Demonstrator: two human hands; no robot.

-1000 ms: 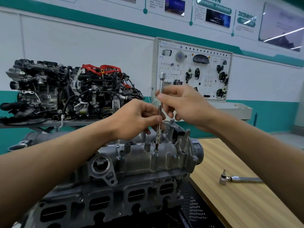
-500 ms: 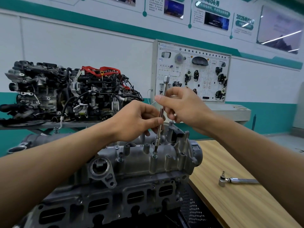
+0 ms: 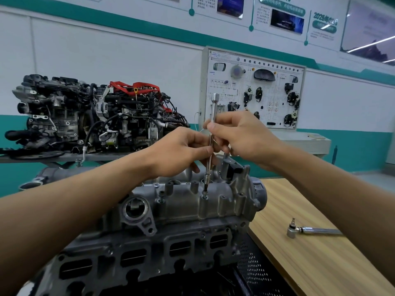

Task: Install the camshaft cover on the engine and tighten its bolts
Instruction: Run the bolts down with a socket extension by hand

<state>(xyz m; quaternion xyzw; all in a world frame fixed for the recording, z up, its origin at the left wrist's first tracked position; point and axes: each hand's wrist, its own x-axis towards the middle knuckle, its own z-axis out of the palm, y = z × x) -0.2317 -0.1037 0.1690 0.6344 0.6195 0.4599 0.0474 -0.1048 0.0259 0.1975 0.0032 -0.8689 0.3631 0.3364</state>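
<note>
The grey aluminium camshaft cover [image 3: 215, 201] sits on top of the engine [image 3: 149, 253] in front of me. A long chrome extension bar [image 3: 210, 165] stands almost upright, its bit set in a bolt [image 3: 205, 197] on the cover's near edge. My left hand [image 3: 181, 152] pinches the bar's middle between thumb and fingers. My right hand [image 3: 239, 135] pinches the bar higher up, below its square top end. Another bolt [image 3: 160, 199] sits further left on the cover.
A ratchet handle [image 3: 307, 230] lies on the wooden bench [image 3: 310, 263] to the right of the engine. A second complete engine [image 3: 89, 116] stands on a stand behind, and a white training panel [image 3: 254, 90] is against the wall.
Both hands keep their pinch on the bar. The bar tilted slightly to the right half a second ago and now stands nearly upright again on the same bolt.
</note>
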